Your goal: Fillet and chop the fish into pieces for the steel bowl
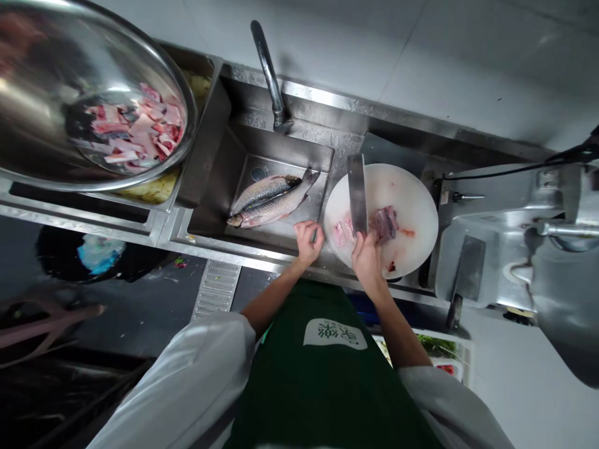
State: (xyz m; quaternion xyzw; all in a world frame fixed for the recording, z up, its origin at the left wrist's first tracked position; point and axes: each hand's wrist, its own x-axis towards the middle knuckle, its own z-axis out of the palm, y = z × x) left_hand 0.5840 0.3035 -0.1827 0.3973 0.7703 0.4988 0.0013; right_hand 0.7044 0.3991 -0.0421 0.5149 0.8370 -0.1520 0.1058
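Note:
My right hand [367, 259] grips a cleaver [357, 190], its broad blade standing over a round white cutting board [418, 202]. Pale pink fish pieces [344, 231] lie left of the blade, and a darker-skinned fish chunk [386, 223] lies to its right. Curled closed, my left hand [309, 243] is above the front right corner of the sink [210, 181]; whatever its fingers hold, if anything, I cannot make out. Two whole fish [271, 202] rest side by side in the sink, left of that hand.
A large steel bowl [187, 134] with cut fish pieces [145, 128] stands at the left. The faucet [269, 75] rises behind the sink. Another cleaver [469, 268] lies right of the board, near a steel machine [566, 268]. A black bin [56, 249] is on the floor.

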